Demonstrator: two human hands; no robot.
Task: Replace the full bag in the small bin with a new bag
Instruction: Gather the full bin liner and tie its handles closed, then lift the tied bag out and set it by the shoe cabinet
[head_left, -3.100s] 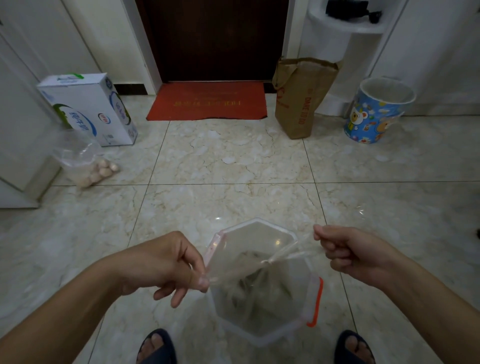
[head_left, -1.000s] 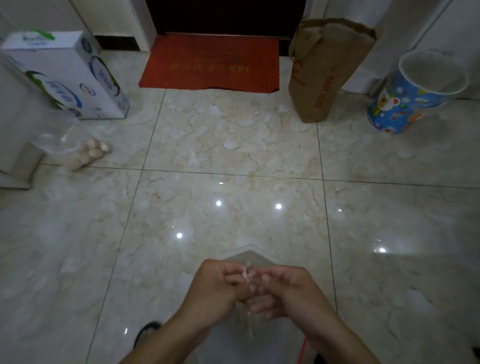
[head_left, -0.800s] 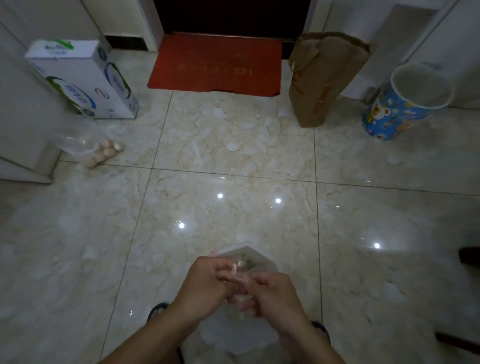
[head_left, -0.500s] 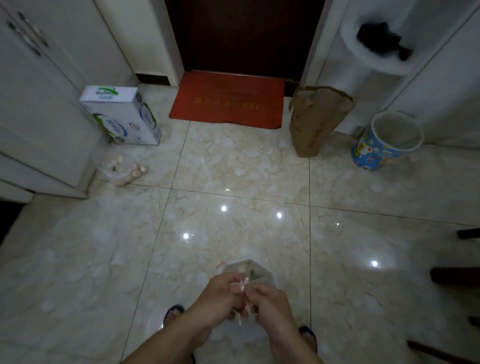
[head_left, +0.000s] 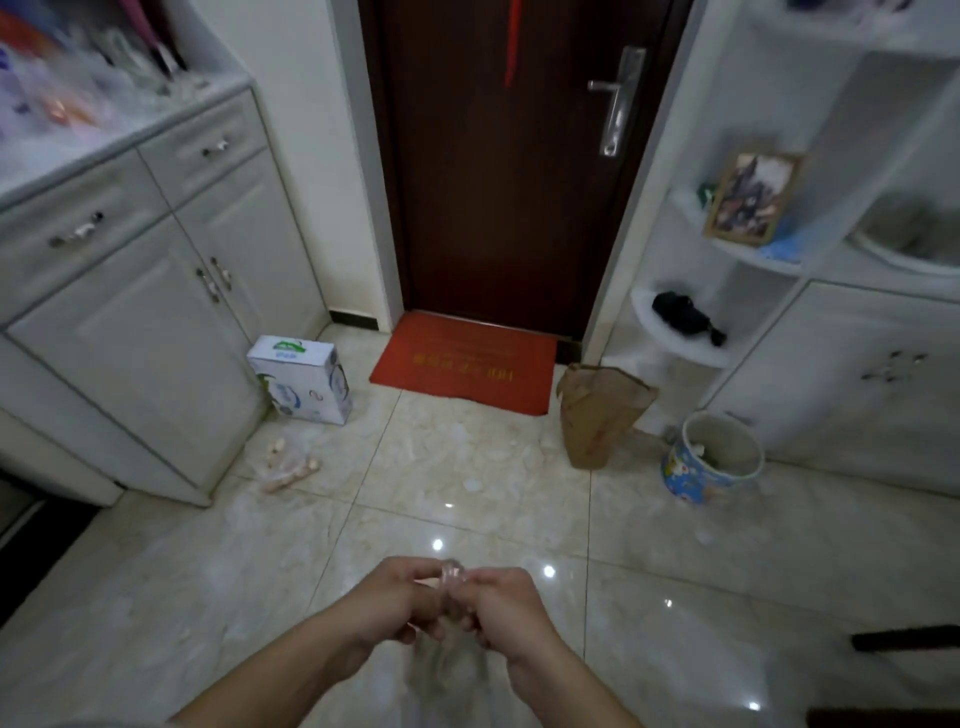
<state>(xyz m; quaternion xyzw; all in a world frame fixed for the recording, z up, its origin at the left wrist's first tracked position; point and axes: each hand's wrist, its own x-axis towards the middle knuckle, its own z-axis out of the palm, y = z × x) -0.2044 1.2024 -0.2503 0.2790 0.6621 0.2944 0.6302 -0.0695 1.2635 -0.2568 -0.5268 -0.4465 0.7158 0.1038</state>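
Both hands meet low in the middle: left hand (head_left: 402, 597) and right hand (head_left: 501, 605) each pinch the gathered neck of the clear bag (head_left: 449, 670), grips closed on the plastic. Tying off looks like the job here, so cinch the knot tight before letting go. Bag hangs between the forearms above the floor (head_left: 208, 597), long axis upright, neck up, bulk dangling down and blurred.
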